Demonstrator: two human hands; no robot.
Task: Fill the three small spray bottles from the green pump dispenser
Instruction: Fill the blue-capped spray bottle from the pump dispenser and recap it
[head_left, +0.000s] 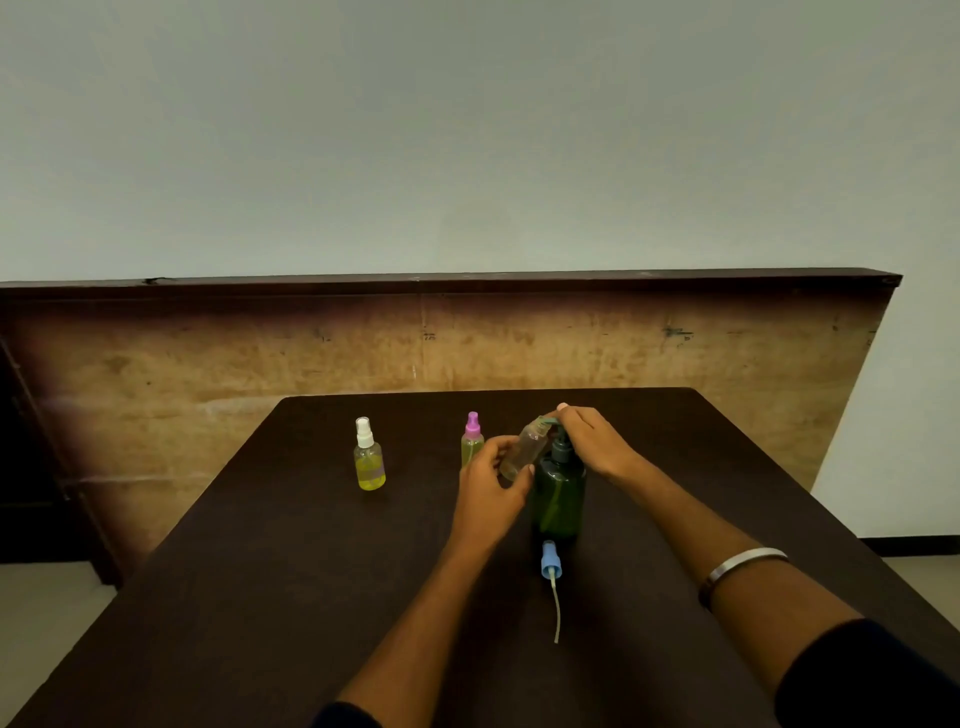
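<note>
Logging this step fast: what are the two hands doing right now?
Left hand: grips the uncapped small bottle, tilted at the spout.
Right hand: presses on the green pump dispenser head.

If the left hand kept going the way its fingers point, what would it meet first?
Probably the green pump dispenser: the left hand, holding the uncapped bottle, points up-right toward it. Depth is unclear.
</note>
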